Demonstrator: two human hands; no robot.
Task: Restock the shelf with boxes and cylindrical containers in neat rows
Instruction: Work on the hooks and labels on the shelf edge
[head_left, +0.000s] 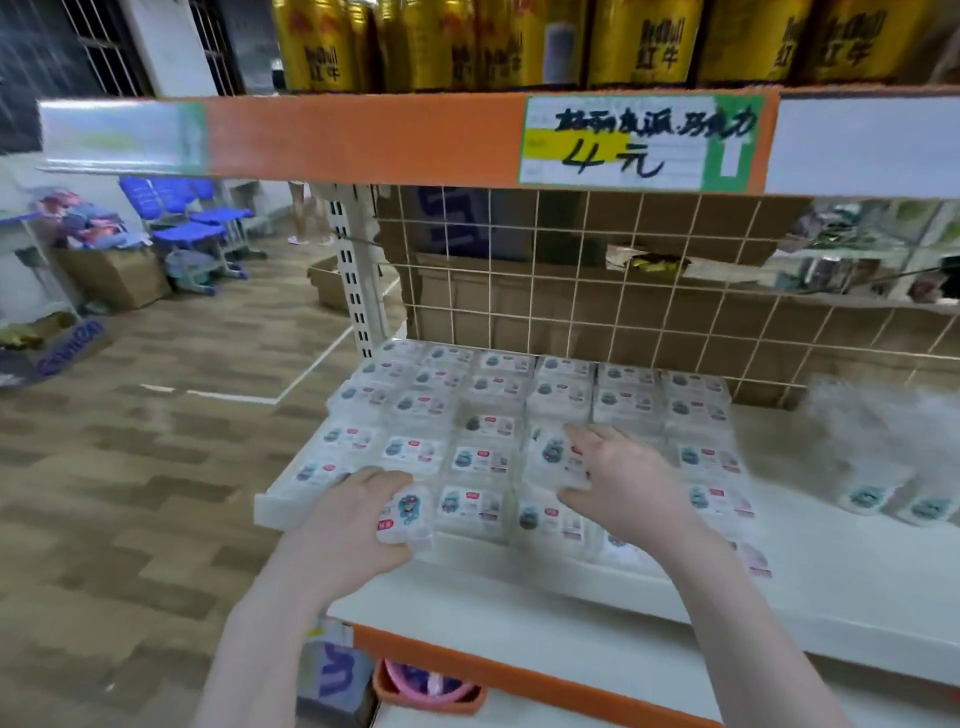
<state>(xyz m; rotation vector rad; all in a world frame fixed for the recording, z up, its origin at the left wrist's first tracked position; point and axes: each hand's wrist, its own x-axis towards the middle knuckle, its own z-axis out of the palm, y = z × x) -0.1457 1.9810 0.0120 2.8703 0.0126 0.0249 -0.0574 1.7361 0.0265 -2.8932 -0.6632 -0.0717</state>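
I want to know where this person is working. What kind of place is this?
Most likely a small shop. A handwritten price tag hangs on the orange shelf edge, gold drink cans stand on top, and clear boxes sit in neat rows below.

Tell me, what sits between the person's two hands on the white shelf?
Head view: clear plastic boxes with cartoon labels fill the stretch between left hand and right hand.

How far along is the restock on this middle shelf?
Done: clear boxes fill neat rows over the shelf's left part. In hand: the left hand grips a box at the front row; the right hand rests on a neighbouring one. Left: the shelf's right side is mostly bare, with two loose containers.
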